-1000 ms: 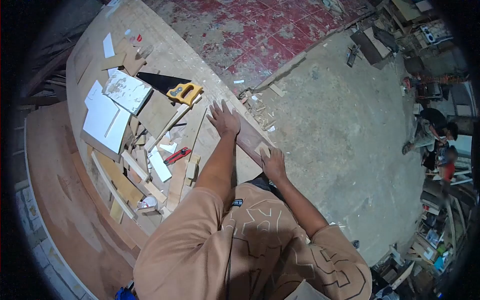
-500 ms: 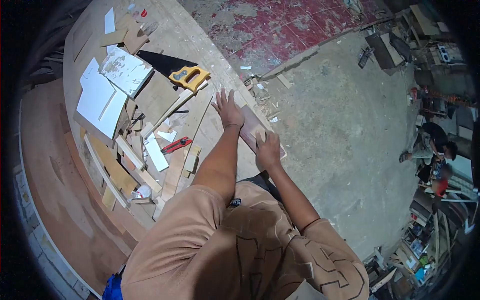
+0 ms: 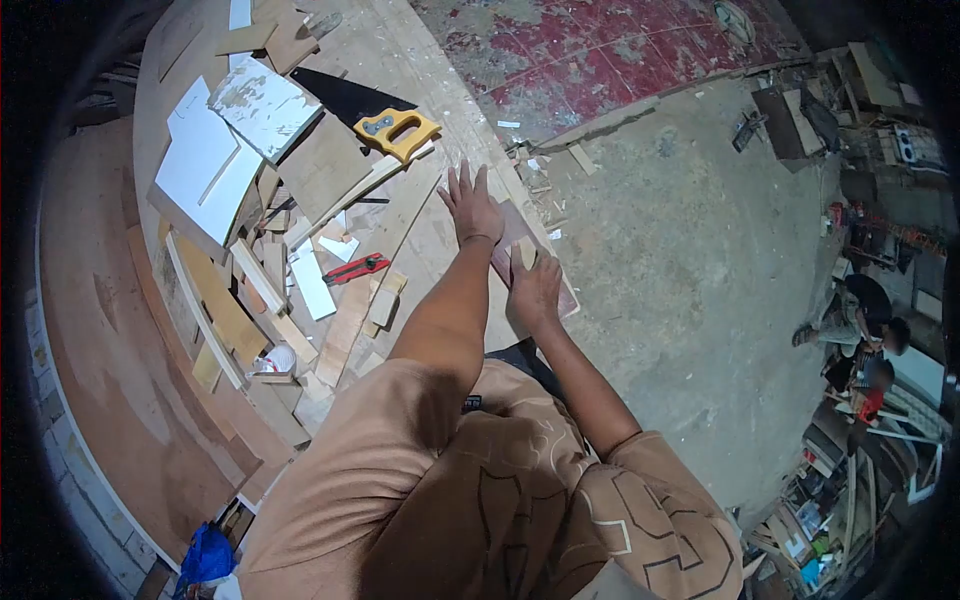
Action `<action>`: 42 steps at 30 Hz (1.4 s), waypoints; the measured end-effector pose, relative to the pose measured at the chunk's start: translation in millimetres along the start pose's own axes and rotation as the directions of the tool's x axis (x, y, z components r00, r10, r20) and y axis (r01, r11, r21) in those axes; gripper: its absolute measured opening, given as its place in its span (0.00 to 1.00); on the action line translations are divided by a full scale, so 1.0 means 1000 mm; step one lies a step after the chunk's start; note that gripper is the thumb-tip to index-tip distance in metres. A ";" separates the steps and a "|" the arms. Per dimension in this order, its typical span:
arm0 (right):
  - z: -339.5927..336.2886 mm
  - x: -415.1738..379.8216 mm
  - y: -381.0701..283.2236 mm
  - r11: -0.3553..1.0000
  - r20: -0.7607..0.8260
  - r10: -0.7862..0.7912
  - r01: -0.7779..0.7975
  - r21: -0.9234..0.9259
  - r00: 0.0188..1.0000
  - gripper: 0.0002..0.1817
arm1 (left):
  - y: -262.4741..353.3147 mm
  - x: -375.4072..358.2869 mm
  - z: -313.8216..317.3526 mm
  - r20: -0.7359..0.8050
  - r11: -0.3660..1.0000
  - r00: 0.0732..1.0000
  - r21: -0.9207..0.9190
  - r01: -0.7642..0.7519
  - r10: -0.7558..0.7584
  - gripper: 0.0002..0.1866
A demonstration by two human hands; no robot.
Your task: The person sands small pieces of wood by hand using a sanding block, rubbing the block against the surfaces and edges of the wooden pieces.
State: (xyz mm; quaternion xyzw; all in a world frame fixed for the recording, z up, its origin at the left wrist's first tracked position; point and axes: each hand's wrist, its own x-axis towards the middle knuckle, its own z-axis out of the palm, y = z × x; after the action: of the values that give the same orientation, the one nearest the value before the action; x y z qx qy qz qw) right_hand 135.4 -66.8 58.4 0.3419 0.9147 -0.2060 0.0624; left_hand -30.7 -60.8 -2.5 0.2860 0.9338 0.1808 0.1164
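The right hand [image 3: 535, 295], curled round a small wooden block [image 3: 523, 251], could scrape its knuckles on the reddish board [image 3: 513, 224] beneath if the block tips; the left hand [image 3: 475, 215], spread flat at the board's farther end, may let it skid off the bench [image 3: 390, 45] edge if pressure slackens; beyond lies the saw [image 3: 398, 133], teeth a cut risk

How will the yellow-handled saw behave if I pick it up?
The saw probably feels heavier toward its chunky handle. Its long, thin blade looks stiff edgewise but may flex sideways. Lying flat, it seems unlikely to roll.
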 end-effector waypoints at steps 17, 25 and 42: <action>0.013 0.000 0.006 0.999 -0.143 -0.032 0.038 0.039 0.989 0.33 | 0.000 0.000 0.005 -0.037 1.000 0.999 0.021 -0.014 0.014 0.31; 0.035 -0.092 0.065 0.993 -0.187 -0.064 0.082 0.089 0.980 0.34 | 0.000 0.000 0.005 -0.092 0.998 0.995 -0.028 -0.050 0.047 0.30; 0.042 -0.070 0.062 0.992 -0.188 -0.096 0.110 0.064 0.977 0.29 | 0.000 0.001 0.002 -0.021 0.999 1.000 0.031 -0.014 0.014 0.31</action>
State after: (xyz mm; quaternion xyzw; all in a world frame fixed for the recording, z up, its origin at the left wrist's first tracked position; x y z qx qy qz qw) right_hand 227.2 -84.3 17.3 0.3137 0.9249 -0.2099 -0.0462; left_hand -30.6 -59.9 -4.3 0.2925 0.9356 0.1703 0.1010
